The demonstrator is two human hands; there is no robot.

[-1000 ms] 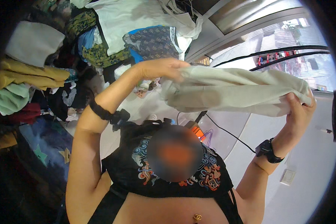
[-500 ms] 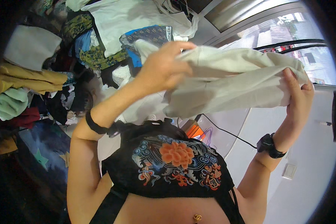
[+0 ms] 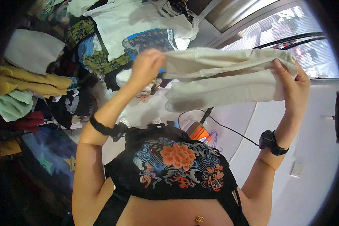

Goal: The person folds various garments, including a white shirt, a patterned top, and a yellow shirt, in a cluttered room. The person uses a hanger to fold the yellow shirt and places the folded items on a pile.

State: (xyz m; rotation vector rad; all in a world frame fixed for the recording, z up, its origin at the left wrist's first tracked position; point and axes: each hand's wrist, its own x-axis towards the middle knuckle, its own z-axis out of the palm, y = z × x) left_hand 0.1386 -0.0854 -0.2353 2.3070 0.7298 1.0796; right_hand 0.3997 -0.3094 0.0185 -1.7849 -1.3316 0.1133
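Firmly, from where I watched through the head camera, the right hand point(image 3: 297, 87) was clamped on the cream cloth point(image 3: 222, 84), its thumb pressed flat over the gathered end. The left hand point(image 3: 147, 67) was curled at the opposite end, fingertips drawn together and a little blurred; I could not tell whether they pinched the fabric. The cloth hung sideways in the air before the chest, soft and matte, with long lengthwise folds and a raised seam along its upper layer.

Below it I saw the black top point(image 3: 179, 169), embroidered with a coral flower and blue scrolls. A chunky black wrist device point(image 3: 273, 142) sat on the right forearm, and a dark band circled the left.

On the floor beneath the cloth stood a brown and orange box point(image 3: 197, 132); I could not make out its contents. Thin purple cords point(image 3: 214, 138) curled beside it.

Farther left I had the heap: a smooth white shirt point(image 3: 130, 24), mottled camouflage fabric point(image 3: 105, 62), a crumpled mustard garment point(image 3: 30, 81), fuzzy mint cloth point(image 3: 14, 105), and dark blue fabric point(image 3: 52, 150) bearing stars.
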